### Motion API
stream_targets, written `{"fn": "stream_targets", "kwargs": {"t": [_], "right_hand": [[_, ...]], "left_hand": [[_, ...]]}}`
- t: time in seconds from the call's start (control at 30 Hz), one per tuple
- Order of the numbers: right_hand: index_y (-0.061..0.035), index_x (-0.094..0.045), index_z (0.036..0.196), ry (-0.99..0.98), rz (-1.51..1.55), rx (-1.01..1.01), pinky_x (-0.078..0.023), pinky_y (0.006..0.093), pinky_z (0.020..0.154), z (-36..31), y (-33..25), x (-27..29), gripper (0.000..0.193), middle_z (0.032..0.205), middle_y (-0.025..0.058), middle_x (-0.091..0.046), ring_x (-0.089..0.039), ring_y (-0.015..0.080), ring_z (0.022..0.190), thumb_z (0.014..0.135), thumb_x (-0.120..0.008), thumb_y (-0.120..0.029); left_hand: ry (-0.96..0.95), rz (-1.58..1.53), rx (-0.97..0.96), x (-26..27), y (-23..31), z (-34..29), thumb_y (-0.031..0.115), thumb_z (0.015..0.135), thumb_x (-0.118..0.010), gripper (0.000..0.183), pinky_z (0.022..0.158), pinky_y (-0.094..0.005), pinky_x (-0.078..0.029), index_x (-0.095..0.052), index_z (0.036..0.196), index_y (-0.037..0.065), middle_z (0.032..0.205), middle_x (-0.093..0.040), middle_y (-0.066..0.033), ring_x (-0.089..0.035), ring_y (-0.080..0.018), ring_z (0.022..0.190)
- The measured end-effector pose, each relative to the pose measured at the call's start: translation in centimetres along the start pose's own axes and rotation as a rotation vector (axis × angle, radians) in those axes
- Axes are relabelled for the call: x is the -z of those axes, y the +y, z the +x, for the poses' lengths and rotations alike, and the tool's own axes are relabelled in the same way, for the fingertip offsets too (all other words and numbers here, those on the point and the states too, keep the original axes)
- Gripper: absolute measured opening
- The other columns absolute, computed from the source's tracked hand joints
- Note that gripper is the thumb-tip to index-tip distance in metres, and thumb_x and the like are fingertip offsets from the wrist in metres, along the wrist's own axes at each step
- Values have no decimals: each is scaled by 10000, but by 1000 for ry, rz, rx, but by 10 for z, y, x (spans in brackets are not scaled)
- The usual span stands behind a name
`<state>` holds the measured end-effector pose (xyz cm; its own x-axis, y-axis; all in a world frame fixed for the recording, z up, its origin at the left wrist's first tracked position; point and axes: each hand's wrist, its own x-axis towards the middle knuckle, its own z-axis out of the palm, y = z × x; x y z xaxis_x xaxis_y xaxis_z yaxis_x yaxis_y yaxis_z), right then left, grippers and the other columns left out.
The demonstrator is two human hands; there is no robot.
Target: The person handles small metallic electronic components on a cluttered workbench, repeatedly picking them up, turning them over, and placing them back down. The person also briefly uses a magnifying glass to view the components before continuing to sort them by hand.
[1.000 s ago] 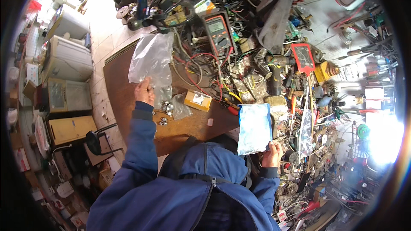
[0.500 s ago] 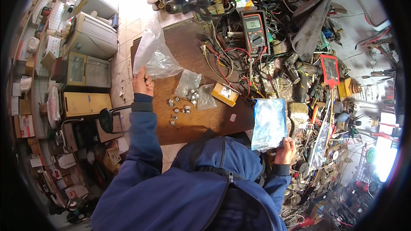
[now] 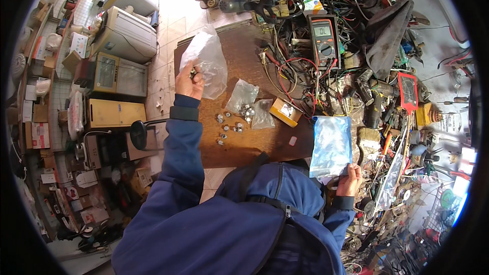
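Note:
My left hand (image 3: 190,82) is at the far left of the brown table, fingers curled against a large clear plastic bag (image 3: 214,69). A small dark, shiny spot shows between those fingers, too small to name. At the right, my right hand (image 3: 349,180) pinches the lower right corner of a blue-edged plastic pouch (image 3: 331,145). Several small metal parts (image 3: 237,128) lie loose on the table between my hands. More of them sit by the mouth of a small clear bag (image 3: 242,95), beside another small clear bag (image 3: 263,114).
A yellow-orange box (image 3: 285,112) and a small pinkish-white piece (image 3: 293,141) lie on the table (image 3: 249,147). Behind stands a multimeter (image 3: 324,43) with red and black leads. Tangled cables and tools crowd the right side. A round black object (image 3: 138,135) on an arm stands left.
My left hand has moved farther away along the large clear bag, which has changed shape and spread lower. My right hand keeps its grip on the pouch. The whole view has shifted slightly.

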<state>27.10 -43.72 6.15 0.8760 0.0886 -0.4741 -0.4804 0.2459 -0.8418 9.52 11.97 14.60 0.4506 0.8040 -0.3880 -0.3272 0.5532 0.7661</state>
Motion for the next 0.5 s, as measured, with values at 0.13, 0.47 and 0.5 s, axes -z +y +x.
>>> {"fn": "stream_targets", "kwargs": {"t": [0.13,0.47,0.5], "right_hand": [[-99,-563,853,-18,4,-4,-455,229,649,7,5,4,124,800,-31,-583,-522,64,710,935,-645,-56],[-120,-578,878,-80,41,-15,-530,291,728,14,6,3,102,864,-16,-653,-606,97,785,931,-661,-94],[-121,-577,878,-85,42,-23,-531,294,730,15,7,4,103,866,-15,-653,-608,99,789,930,-662,-93]], "left_hand": [[-39,-43,60,-19,-8,1,225,1011,-609,187,521,-221,-427,-608,1081,51,846,-626,-30,-503,-79,579],[-63,-366,278,-30,62,32,173,1023,-551,174,514,-250,-398,-538,976,6,835,-599,-73,-515,-113,594],[-73,-397,288,-31,68,32,169,1020,-554,177,513,-251,-398,-537,972,-1,833,-599,-73,-514,-115,593]]}}
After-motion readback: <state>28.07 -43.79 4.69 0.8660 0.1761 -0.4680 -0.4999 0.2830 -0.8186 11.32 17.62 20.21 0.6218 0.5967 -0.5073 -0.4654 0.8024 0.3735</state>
